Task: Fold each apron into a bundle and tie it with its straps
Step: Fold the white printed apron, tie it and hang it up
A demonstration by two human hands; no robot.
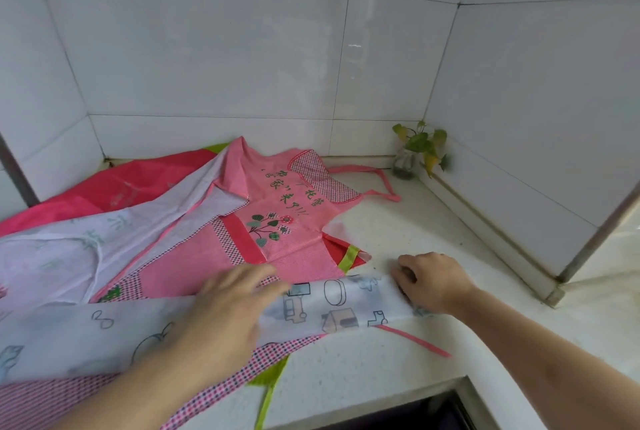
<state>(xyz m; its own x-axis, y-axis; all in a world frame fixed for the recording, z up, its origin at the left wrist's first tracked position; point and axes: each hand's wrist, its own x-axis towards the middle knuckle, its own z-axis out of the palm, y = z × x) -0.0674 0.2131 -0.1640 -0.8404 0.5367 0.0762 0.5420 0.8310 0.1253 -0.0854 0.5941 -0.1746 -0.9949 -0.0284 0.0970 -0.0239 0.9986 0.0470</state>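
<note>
A white apron (329, 305) with line drawings lies folded into a long band across the front of the counter. My left hand (225, 311) rests flat on the band's middle, fingers stretched. My right hand (429, 282) has its fingers curled round the band's right end. Beneath it spreads a pink apron (277, 221) with green lettering, a flower print and checked trim; its pink strap (384, 183) loops toward the back right. A red apron (114, 187) lies at the back left, partly covered by a white lining.
A small glass jar with a leafy plant (415, 152) stands in the tiled back right corner. The white counter (398, 232) runs to tiled walls behind and right. A dark opening (415, 412) sits at the front edge. A green strap (266, 395) hangs over the front.
</note>
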